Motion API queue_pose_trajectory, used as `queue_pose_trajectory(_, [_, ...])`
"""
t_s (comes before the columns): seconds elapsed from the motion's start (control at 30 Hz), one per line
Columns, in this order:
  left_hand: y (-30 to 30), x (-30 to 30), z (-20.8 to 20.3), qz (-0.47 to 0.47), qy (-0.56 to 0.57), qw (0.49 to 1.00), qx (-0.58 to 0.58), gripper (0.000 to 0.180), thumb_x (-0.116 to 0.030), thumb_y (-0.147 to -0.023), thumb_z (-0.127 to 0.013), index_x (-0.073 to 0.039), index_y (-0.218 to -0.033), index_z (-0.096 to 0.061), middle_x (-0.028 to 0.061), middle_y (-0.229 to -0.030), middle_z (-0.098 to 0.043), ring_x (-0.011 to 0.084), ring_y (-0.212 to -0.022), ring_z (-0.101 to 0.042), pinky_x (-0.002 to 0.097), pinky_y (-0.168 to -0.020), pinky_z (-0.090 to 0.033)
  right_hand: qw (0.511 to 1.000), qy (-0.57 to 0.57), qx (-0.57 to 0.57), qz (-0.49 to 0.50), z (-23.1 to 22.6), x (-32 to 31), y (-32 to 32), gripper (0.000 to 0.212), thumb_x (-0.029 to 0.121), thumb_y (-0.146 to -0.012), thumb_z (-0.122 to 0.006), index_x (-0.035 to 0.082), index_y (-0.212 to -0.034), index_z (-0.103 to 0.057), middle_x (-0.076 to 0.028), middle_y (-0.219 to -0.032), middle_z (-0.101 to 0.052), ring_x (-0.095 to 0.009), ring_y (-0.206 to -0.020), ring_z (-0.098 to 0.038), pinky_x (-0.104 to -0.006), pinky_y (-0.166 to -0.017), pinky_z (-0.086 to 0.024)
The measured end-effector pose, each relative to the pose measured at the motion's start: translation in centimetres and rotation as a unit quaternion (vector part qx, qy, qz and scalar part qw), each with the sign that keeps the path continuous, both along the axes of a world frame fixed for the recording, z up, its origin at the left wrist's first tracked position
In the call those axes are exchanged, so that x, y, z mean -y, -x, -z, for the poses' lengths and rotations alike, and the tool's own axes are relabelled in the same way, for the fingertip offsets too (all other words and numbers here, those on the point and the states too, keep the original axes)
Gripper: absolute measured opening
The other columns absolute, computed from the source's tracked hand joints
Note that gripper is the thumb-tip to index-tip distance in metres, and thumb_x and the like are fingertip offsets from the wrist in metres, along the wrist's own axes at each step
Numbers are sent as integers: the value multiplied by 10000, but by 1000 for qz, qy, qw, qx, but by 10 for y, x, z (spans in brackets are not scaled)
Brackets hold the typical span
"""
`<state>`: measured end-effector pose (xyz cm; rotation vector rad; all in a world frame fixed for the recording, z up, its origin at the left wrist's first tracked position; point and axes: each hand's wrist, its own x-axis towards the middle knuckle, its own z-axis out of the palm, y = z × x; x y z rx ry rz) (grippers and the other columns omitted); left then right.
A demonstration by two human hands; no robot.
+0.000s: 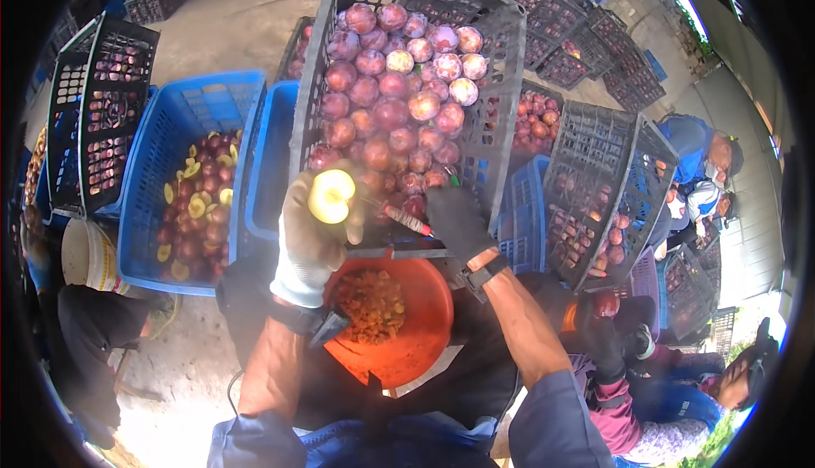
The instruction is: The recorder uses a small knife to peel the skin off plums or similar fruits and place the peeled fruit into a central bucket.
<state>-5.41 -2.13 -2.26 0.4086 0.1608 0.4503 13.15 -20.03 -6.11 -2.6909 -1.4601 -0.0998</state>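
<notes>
Head view: pale cut fruit (331, 196) grasped in the left hand (307, 228), near end of the black crate (499, 69).
Black-gloved right hand (458, 223) by a wrapped tool handle (402, 217); I can't tell whether it's gripping. Orange bucket (431, 302) below.

The pale floor (255, 35) carries stacked, dark fruit-filled crates (155, 5) at far left and further crates (630, 86) at far right. Near left, bright light whitens it.

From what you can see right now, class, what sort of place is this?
Probably a fruit-processing yard: black crates of plums stand on several sides, the gloved left hand holds a cut fruit, and an orange bucket holds small pieces.
</notes>
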Motion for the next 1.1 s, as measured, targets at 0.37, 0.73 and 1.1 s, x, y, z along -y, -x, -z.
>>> queue_pose_trajectory(0.37, [27,-29,-6,-76,13,996,41,525,-434,-1066,-441,11,-1285,-612,228,-1033,-712,293,-697,-687,328,-512,-570,982,156,99,24,22,7,-22,236,273,-811,-692,49,-867,-738,-170,-857,-703,-339,-814,-697,-468,-709,-530])
queue_pose_trajectory(0.73, [35,-28,-5,-74,27,996,49,493,-406,-1071,-433,17,-1246,-614,223,-1007,-716,301,-719,-690,323,-558,-587,955,186,226,-56,-31,0,-33,224,149,-879,-672,-14,-1030,-645,-167,-830,-701,-317,-777,-735,-434,-583,-552])
queue_pose_trajectory(1.1, [32,59,-6,67,-136,985,-86,458,-452,-1065,-502,-18,-1191,-577,134,-979,-661,185,-632,-638,293,-470,-519,937,-308,-154,65,-94,54,149,288,33,-901,-617,21,-1188,-628,-192,-869,-664,-398,-795,-665,-444,-709,-520])
